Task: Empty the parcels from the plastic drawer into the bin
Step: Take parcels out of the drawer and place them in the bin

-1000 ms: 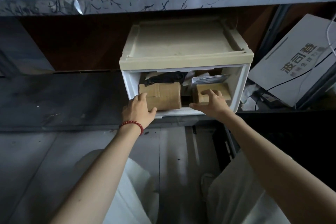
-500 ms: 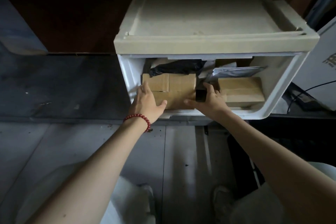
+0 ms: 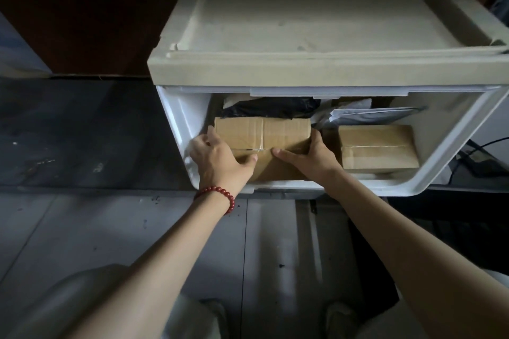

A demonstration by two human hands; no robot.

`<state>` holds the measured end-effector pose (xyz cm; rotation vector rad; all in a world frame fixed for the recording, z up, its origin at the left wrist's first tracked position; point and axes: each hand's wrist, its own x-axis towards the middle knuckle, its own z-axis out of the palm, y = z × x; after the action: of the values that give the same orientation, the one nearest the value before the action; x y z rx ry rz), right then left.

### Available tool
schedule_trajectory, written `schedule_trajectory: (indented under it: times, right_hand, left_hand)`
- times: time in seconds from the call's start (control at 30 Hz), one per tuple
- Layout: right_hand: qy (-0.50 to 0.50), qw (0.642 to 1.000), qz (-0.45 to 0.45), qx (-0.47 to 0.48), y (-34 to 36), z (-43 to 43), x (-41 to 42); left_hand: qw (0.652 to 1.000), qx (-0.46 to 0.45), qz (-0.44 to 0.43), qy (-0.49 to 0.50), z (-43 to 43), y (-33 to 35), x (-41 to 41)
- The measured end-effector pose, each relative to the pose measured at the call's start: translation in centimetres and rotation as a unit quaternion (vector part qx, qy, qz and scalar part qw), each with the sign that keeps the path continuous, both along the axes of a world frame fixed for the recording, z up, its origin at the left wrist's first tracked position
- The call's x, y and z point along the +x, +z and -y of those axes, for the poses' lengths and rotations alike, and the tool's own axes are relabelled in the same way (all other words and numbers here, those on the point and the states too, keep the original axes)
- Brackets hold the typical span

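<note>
A white plastic drawer unit stands on a dark shelf, its front open. Inside on the left lies a taped cardboard parcel. My left hand, with a red bead bracelet on the wrist, grips the parcel's left end. My right hand holds its right end, thumb across the front. A second cardboard parcel lies to the right inside the drawer. Behind them sit a black plastic bag and a grey mailer. No bin is in view.
The dark shelf surface stretches left of the drawer unit. Black cables lie to its right. Grey floor and my light-clothed knees are below.
The view has closed in on the drawer unit. My right hand moved from the right parcel to the left parcel's right end, so both hands now hold the left parcel.
</note>
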<state>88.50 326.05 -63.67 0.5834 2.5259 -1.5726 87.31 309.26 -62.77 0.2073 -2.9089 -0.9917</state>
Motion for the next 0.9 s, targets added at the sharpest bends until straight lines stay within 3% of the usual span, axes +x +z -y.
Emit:
schedule_trajectory:
  times: [0.37, 0.9]
  right_hand:
    - [-0.019, 1.0, -0.018, -0.001, 1.0, -0.3, 1.7]
    - [-0.029, 0.99, -0.094, -0.098, 4.5, 2.4, 11.9]
  left_hand:
    - [0.997, 0.039, -0.024, -0.057, 0.4, 0.2, 1.2]
    - [0.99, 0.112, -0.041, -0.07, 3.3, 4.1, 10.0]
